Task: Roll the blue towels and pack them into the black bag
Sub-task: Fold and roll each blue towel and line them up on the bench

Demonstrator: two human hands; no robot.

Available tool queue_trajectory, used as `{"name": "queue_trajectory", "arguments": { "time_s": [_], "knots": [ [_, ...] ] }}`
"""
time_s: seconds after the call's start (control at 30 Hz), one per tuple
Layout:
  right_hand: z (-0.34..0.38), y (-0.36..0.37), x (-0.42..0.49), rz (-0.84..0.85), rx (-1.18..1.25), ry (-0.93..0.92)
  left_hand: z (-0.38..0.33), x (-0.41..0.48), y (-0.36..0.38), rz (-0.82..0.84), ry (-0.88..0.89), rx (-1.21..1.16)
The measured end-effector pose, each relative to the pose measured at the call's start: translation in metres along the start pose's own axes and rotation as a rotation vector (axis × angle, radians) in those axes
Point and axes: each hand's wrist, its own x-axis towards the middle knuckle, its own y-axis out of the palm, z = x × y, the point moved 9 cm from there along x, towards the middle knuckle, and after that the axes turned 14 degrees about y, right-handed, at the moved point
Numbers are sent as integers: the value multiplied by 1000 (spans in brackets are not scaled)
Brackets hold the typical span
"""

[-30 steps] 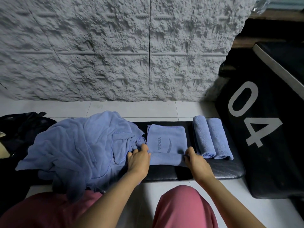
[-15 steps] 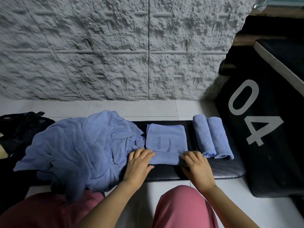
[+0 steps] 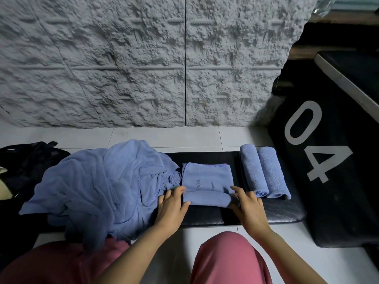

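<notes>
Two rolled towels lie finished at 3 o'clock of the folded towel, whose near edge is partly rolled. The left hand and right hand each grip one roll end. A crumpled pile at 9 o'clock awaits rolling. No towel shows in the black bag beyond. The cloth is soft microfibre and the padded surface is glossy.

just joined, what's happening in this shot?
A person is rolling a folded blue towel on a black pad. The left hand and right hand grip the two ends of the roll begun at its near edge; the far part lies flat. Two rolled towels lie side by side to the right, and a heap of loose blue towels lies to the left. The black bag sits at far left.
</notes>
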Motion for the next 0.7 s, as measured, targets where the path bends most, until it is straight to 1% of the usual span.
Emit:
{"name": "queue_trajectory", "arguments": {
  "time_s": [0.07, 0.17, 0.3, 0.37, 0.43, 0.5, 0.57, 0.63, 0.7],
  "knots": [
    [2, -3, 0, -2, 17, 2, -1, 0, -1, 26, -24, -5],
    [13, -8, 2, -26, -37, -1, -6, 5, -2, 94, -57, 81],
    [27, -11, 10, -18, -126, 75, -5, 20, 5, 178, -130, 166],
    [32, -16, 14, -62, -175, 90, -5, 29, 5, 204, -160, 219],
    [35, -25, 16, -157, -188, 48, -8, 37, 4, 179, -158, 286],
    [41, -28, 14, -248, -215, -44, -17, 41, -4, 79, -70, 318],
    [48, -26, 6, -294, -259, -136, -31, 38, -9, -27, 99, 325],
    [48, -24, -2, -317, -245, -167, -35, 29, -3, -49, 212, 331],
    [43, -22, -7, -301, -194, -174, -33, 19, -1, -41, 252, 318]
  ]
}}
